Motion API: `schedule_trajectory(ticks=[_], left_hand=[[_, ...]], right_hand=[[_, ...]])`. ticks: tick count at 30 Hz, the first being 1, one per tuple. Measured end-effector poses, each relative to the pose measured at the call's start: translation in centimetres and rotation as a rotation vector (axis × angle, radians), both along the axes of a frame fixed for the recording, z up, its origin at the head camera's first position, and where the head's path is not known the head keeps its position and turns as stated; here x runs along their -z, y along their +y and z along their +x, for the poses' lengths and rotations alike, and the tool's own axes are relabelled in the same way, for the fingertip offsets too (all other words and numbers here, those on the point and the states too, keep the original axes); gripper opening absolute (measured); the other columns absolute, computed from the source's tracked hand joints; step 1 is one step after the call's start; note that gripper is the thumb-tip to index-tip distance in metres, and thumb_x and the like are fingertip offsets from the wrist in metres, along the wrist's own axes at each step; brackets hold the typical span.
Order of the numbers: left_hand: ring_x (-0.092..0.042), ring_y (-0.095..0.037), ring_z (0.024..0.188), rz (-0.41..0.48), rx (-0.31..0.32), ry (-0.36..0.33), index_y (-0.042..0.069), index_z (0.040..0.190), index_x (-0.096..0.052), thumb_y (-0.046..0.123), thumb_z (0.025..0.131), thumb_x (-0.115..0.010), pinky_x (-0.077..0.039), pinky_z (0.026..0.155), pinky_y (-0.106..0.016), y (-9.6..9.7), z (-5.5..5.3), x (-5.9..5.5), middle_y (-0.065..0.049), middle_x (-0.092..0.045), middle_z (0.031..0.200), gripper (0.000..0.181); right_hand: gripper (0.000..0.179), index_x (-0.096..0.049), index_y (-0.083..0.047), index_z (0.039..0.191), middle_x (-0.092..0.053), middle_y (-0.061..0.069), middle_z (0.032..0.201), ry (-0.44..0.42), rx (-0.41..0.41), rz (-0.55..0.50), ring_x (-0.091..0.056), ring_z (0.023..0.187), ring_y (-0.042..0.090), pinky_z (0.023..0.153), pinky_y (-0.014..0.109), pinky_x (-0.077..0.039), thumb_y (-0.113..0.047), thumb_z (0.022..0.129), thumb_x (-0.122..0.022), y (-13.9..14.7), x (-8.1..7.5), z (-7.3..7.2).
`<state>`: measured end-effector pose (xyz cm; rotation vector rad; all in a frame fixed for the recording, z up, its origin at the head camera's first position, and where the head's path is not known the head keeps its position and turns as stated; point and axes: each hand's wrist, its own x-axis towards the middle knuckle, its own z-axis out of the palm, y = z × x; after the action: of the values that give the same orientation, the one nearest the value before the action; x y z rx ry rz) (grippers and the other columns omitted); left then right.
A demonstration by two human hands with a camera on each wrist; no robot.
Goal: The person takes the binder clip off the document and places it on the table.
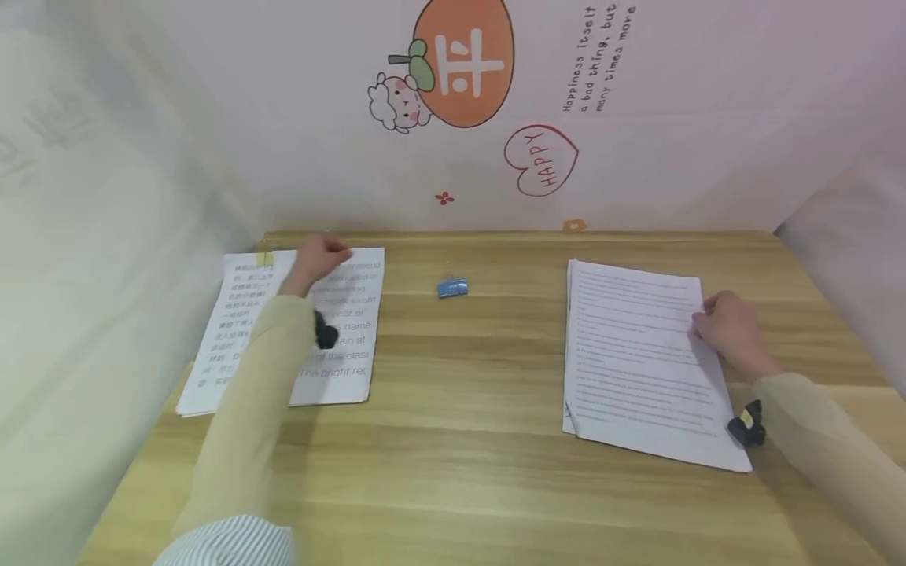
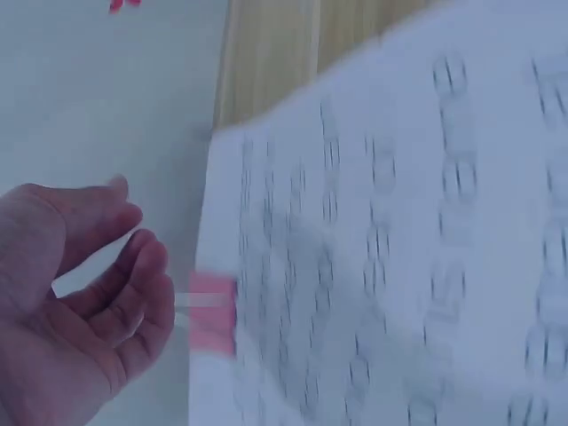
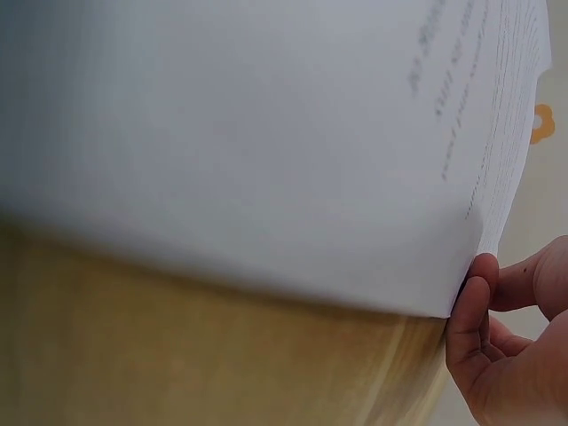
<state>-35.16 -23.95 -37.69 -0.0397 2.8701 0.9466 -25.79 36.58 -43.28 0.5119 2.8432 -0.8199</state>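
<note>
My left hand (image 1: 318, 261) is over the top edge of a printed English paper stack (image 1: 336, 330). In the left wrist view its fingers curve loosely with nothing between them, beside a pink binder clip (image 2: 213, 313) on the stack's edge. The hand hides that clip in the head view. My right hand (image 1: 729, 326) pinches the right edge of another stack of printed sheets (image 1: 637, 354); thumb and fingertips meet at the paper in the right wrist view. A blue binder clip (image 1: 453, 288) lies on the table between the stacks.
A stack with Chinese print (image 1: 233, 314) sits at the far left, with a yellow binder clip (image 1: 264, 259) at its top edge. The wooden table (image 1: 453, 456) ends against a printed fabric backdrop (image 1: 318, 173), with fabric also at both sides.
</note>
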Motion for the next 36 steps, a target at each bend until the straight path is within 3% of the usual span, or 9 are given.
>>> schedule_trajectory(ticks=[5, 9, 11, 16, 19, 27, 33, 36], left_hand=[[-0.054, -0.044, 0.109, -0.064, -0.206, 0.022, -0.013, 0.116, -0.055, 0.009, 0.088, -0.054, -0.046, 0.097, -0.052, -4.1, 2.4, 0.1, -0.033, -0.056, 0.119, 0.035], [-0.055, -0.043, 0.101, -0.124, -0.379, -0.029, -0.016, 0.115, -0.051, 0.007, 0.085, -0.050, -0.047, 0.093, -0.053, -5.6, 3.8, 1.0, -0.033, -0.056, 0.113, 0.038], [-0.054, -0.043, 0.102, -0.176, -0.428, -0.059, -0.016, 0.117, -0.050, 0.009, 0.085, -0.050, -0.045, 0.094, -0.053, -6.1, 4.3, 1.4, -0.033, -0.055, 0.113, 0.040], [-0.051, -0.046, 0.113, -0.275, -0.466, -0.150, -0.015, 0.121, -0.048, 0.019, 0.086, -0.059, -0.041, 0.101, -0.054, -6.7, 5.0, 2.1, -0.033, -0.054, 0.119, 0.050], [-0.051, -0.046, 0.114, -0.290, -0.473, -0.173, -0.015, 0.122, -0.048, 0.022, 0.087, -0.062, -0.041, 0.102, -0.053, -6.7, 5.1, 2.1, -0.033, -0.054, 0.120, 0.053], [-0.054, -0.043, 0.107, -0.166, -0.507, -0.137, -0.014, 0.124, -0.046, 0.011, 0.086, -0.056, -0.044, 0.098, -0.051, -6.9, 5.3, 2.4, -0.032, -0.054, 0.118, 0.048], [-0.054, -0.038, 0.101, -0.063, -0.569, -0.117, -0.014, 0.127, -0.045, 0.006, 0.085, -0.045, -0.049, 0.081, -0.040, -8.0, 5.1, 3.3, -0.030, -0.054, 0.119, 0.047], [-0.053, -0.039, 0.106, -0.016, -0.563, -0.094, -0.013, 0.130, -0.044, 0.007, 0.088, -0.043, -0.050, 0.083, -0.040, -8.3, 4.9, 3.5, -0.031, -0.052, 0.125, 0.046]], right_hand=[[0.048, -0.032, 0.018, 0.129, -0.045, 0.034, 0.115, -0.002, -0.018, -0.022, -0.050, 0.099, 0.042, 0.069, 0.039, -0.047, -0.014, 0.094, -0.041, 0.0, -0.1, 0.0], [0.048, -0.031, 0.019, 0.129, -0.043, 0.036, 0.116, -0.012, -0.018, -0.032, -0.049, 0.099, 0.044, 0.071, 0.042, -0.047, -0.013, 0.093, -0.041, 0.4, 0.0, 0.5], [0.049, -0.031, 0.020, 0.129, -0.043, 0.036, 0.116, -0.015, -0.015, -0.037, -0.049, 0.099, 0.045, 0.071, 0.042, -0.047, -0.012, 0.093, -0.041, 0.5, 0.0, 0.7], [0.049, -0.030, 0.020, 0.130, -0.044, 0.036, 0.115, -0.004, -0.007, -0.034, -0.051, 0.100, 0.044, 0.069, 0.038, -0.048, -0.012, 0.093, -0.041, 0.2, 0.0, 0.6], [0.048, -0.031, 0.019, 0.130, -0.044, 0.036, 0.114, 0.004, -0.006, -0.025, -0.051, 0.099, 0.044, 0.068, 0.037, -0.047, -0.011, 0.093, -0.040, 0.1, 0.0, 0.3], [0.048, -0.031, 0.020, 0.130, -0.044, 0.036, 0.114, 0.012, -0.005, -0.016, -0.051, 0.100, 0.045, 0.068, 0.038, -0.048, -0.011, 0.094, -0.040, 0.2, 0.1, 0.0], [0.047, -0.032, 0.020, 0.128, -0.045, 0.036, 0.112, 0.026, -0.012, 0.003, -0.051, 0.099, 0.045, 0.068, 0.039, -0.048, -0.010, 0.093, -0.042, 0.0, 0.1, 0.0], [0.047, -0.033, 0.020, 0.128, -0.046, 0.036, 0.111, 0.038, -0.020, 0.009, -0.052, 0.098, 0.045, 0.067, 0.039, -0.048, -0.010, 0.093, -0.042, 0.1, 0.1, 0.0]])
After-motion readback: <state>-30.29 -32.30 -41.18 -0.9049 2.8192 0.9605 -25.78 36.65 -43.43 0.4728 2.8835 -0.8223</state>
